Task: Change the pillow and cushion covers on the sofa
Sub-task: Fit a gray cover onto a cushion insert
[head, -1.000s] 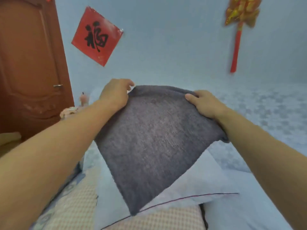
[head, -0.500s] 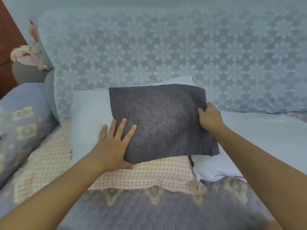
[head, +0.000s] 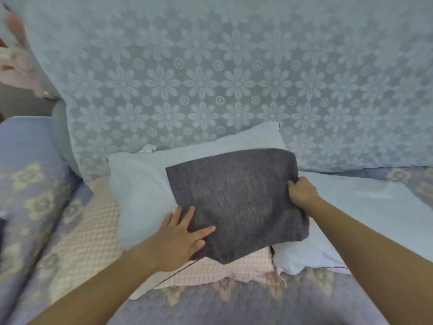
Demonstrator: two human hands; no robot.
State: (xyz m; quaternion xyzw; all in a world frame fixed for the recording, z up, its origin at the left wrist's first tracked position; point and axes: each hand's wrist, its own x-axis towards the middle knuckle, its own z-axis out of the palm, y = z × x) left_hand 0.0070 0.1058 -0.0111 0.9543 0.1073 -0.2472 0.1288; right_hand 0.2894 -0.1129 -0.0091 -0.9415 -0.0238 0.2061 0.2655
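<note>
A dark grey cushion cover [head: 236, 200] lies flat and tilted on top of a white pillow [head: 138, 186] on the sofa seat. My left hand [head: 181, 235] rests on the cover's lower left edge with fingers spread and straight. My right hand [head: 302, 192] grips the cover's right edge, fingers curled round it. A pink checked cover [head: 93, 233] lies under the pillow, and another white pillow or cover [head: 360, 200] lies to the right.
The sofa back [head: 234, 78] is draped in pale lace with a flower pattern. A padded blue floral armrest [head: 25, 179] rises at the left. The quilted purple seat cover [head: 234, 306] runs along the front. Pink items [head: 16, 66] sit at the upper left.
The cover, held up in both hands a second ago, now lies on the white pillow. Since half a second ago it has turned slightly, and my left hand slid further onto its edge.
</note>
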